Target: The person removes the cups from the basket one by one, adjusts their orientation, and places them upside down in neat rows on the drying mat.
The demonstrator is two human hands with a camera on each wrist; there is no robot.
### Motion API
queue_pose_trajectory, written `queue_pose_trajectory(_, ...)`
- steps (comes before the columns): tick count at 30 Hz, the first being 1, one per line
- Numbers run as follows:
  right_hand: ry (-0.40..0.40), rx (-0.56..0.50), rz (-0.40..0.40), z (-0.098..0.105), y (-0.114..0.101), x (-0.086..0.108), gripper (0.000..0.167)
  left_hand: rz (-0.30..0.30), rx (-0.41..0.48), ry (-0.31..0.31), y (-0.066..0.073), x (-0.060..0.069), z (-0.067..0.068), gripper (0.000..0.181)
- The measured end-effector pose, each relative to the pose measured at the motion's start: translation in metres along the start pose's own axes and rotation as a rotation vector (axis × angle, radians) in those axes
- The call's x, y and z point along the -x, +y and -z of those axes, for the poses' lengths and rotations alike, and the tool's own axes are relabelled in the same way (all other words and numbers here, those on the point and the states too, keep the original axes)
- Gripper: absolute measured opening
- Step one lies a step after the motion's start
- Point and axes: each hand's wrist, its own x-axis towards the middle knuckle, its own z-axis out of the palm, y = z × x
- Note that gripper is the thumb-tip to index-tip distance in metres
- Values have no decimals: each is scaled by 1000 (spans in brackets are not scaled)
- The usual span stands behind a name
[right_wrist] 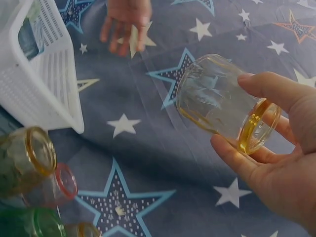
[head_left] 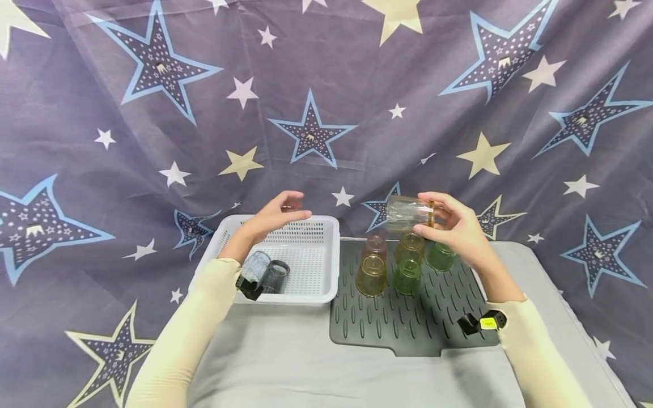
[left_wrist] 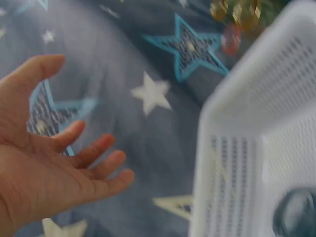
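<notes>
Amber-banded at one end, the clear tumbler [head_left: 403, 214] is held on its side above the back edge of the dark mat [head_left: 369, 331]. That banded end is grasped between the thumb and fingers of the right hand [head_left: 459, 229]. Toward the mat's back edge, two amber glasses [head_left: 371, 277], two green glasses [head_left: 407, 277] and a pink glass [head_left: 376, 247] are grouped. By the mat's left edge, the white basket [head_left: 306, 297] is set on the grey desk [head_left: 275, 368]; near its front left corner, a bluish glass [head_left: 257, 264] and a dark glass [head_left: 276, 277] are laid. Over its back edge, the left hand [head_left: 272, 218] is held, fingers free and loosely parted.
</notes>
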Motion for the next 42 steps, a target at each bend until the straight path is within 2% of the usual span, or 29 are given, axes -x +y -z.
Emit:
queue_pose_trajectory(7, 51, 47, 3, 21, 3, 11, 60, 233, -107, 15, -43, 3, 26, 78)
queue_pose_trajectory(10, 72, 70, -9, 30, 5, 14, 60, 299, -123, 26, -60, 9, 35, 82)
queue_pose_trajectory(13, 90, 191, -14, 39, 5, 17, 61, 360, -130, 50, -77, 13, 42, 87)
queue_pose_trajectory(17, 102, 472, -43, 52, 3, 21, 60, 447, -144, 46, -94, 16, 51, 94)
queue_pose_trajectory(20, 68, 631, -92, 61, 2, 22, 60, 513, -183, 5, -103, 16, 56, 96)
queue_pose_trajectory(22, 25, 726, -111, 66, 2, 21, 59, 549, -263, -25, -108, 15, 60, 93)
queue_pose_trajectory(26, -77, 840, -114, 72, 5, 18, 57, 626, -346, -61, -120, 11, 65, 92)
queue_pose_trajectory(29, -141, 878, -109, 73, 11, 13, 55, 677, -330, -78, -127, 12, 68, 97)
queue_pose_trajectory(31, -173, 908, -122, 73, 16, 11, 54, 695, -329, -93, -132, 13, 69, 98)
queue_pose_trajectory(35, -229, 948, -174, 72, 26, 7, 54, 687, -311, -102, -138, 15, 67, 93)
queue_pose_trajectory(42, -288, 952, -235, 71, 49, 8, 53, 660, -276, -115, -142, 17, 62, 87)
